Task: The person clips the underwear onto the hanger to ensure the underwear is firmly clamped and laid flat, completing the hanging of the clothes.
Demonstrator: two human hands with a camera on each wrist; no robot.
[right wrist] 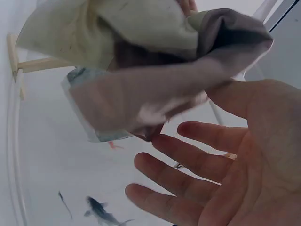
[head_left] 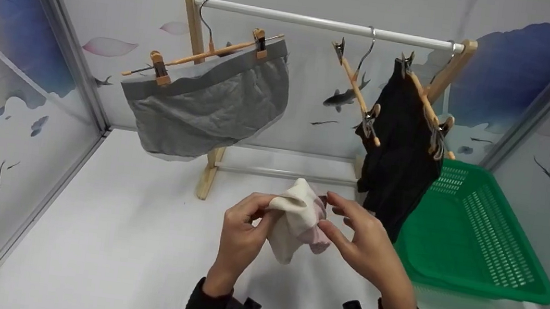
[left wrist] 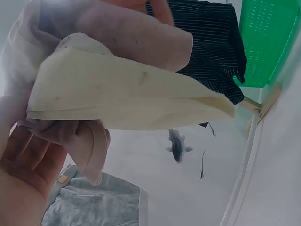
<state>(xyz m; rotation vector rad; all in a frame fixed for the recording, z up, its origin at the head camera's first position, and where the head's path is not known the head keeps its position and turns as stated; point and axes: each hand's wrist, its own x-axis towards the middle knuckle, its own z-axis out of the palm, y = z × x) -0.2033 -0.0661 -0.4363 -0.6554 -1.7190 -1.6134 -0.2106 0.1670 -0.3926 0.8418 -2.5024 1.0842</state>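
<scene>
the left hand point(head_left: 240, 234) pinches the near-left edge of a cream and pink garment point(head_left: 298, 220), fingers curled into the cloth; the right hand point(head_left: 366, 244) is beside it on the right with fingers loosely spread, thumb and fingertips touching the fabric, not clearly gripping; the garment hangs bunched between both hands above the white table point(head_left: 112, 239), near the middle; behind it stands a wooden drying rack point(head_left: 327, 24) with grey underwear point(head_left: 207, 109) clipped at far left and a black garment point(head_left: 401, 149) at right; a green basket point(head_left: 485, 233) sits to the right.
</scene>
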